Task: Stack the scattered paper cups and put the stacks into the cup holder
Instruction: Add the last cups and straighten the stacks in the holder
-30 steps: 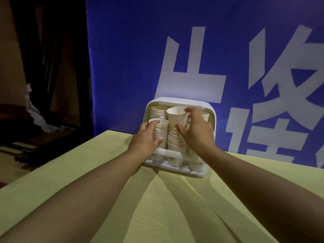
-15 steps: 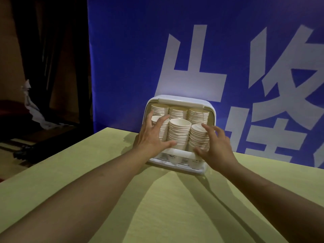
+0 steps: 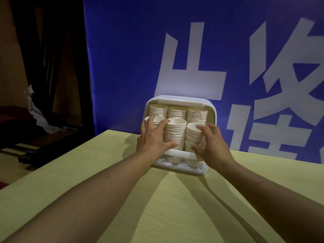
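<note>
A white cup holder (image 3: 180, 99) stands at the far edge of the table, filled with stacks of white paper cups in a back row (image 3: 177, 112) and a front row. My left hand (image 3: 153, 135) lies with spread fingers against the front left stack (image 3: 157, 118), its thumb reaching across the base of the middle stack (image 3: 176, 132). My right hand (image 3: 209, 142) has its fingers curved around the front right stack (image 3: 194, 134). Both hands cover the lower parts of those stacks.
The holder sits on a yellow-green table (image 3: 157, 207). A blue banner with large white characters (image 3: 192, 58) hangs right behind it. To the left, past the table's edge, lies a dark area with a crumpled white sheet (image 3: 35, 111).
The single cup that my right hand held over the middle stack a second ago now sits on it. My right hand moved to the front right stack. My left hand spread over the left stack.
</note>
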`<state>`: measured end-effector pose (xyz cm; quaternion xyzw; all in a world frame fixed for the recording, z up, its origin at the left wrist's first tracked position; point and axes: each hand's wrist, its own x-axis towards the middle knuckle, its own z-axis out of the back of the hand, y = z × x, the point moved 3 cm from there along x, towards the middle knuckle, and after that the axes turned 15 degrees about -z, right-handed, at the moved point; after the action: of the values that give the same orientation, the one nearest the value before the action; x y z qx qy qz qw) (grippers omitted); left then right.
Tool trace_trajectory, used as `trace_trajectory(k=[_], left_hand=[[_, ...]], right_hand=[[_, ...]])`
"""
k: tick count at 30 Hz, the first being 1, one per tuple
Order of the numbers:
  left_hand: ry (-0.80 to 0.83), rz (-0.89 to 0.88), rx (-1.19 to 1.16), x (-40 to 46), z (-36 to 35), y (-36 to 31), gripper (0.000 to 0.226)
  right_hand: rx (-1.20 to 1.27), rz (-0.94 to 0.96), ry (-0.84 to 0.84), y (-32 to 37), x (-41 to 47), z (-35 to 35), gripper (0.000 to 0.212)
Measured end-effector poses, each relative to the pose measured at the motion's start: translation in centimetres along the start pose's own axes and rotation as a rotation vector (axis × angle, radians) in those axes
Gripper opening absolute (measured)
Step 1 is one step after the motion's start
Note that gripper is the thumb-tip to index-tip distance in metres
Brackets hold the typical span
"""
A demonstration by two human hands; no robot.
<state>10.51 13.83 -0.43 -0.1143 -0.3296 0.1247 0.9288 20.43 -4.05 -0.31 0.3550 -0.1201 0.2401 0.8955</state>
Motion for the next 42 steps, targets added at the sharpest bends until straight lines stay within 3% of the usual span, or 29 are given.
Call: trace_trajectory(k=[8, 10, 13, 16, 21, 29, 32, 38, 42], left_hand=[[0.054, -0.016, 0.024, 0.1, -0.2, -0.3, 0.092], [0.058, -0.009, 0.035, 0.0, 0.1, -0.3, 0.093], [-0.085, -0.049, 0.068, 0.4, 1.9, -0.1, 0.078], [-0.173, -0.041, -0.1, 2.5, 4.1, 0.9, 0.066], [-0.033, 0.179, -0.436, 5.6, 5.7, 3.1, 0.059], [-0.12, 0.128, -0.515, 3.5, 5.5, 4.2, 0.055], [-0.125, 0.049, -0.476, 1.9, 5.2, 4.6, 0.052], [-0.024, -0.042, -0.347, -0.3, 4.2, 4.1, 0.079], [-0.052, 0.0, -0.313, 0.8, 4.1, 3.5, 0.083]], right_hand=[[-0.081, -0.011, 0.025, 0.0, -0.3, 0.6, 0.08], [-0.137, 0.022, -0.037, 0.2, -0.3, 1.3, 0.074], [-0.129, 0.077, -0.181, 1.0, 0.6, 3.3, 0.062], [-0.088, 0.037, -0.195, 1.4, 2.9, 4.9, 0.061], [-0.036, -0.01, -0.033, 1.4, 4.8, 4.2, 0.053], [0.158, 0.006, -0.146, 0.3, 2.2, 3.0, 0.054], [0.204, 0.032, -0.11, -0.6, 0.8, 2.6, 0.062], [0.176, 0.065, 0.007, -1.8, -0.3, 2.7, 0.088], [0.12, 0.058, -0.02, -1.2, 0.8, 3.2, 0.083]])
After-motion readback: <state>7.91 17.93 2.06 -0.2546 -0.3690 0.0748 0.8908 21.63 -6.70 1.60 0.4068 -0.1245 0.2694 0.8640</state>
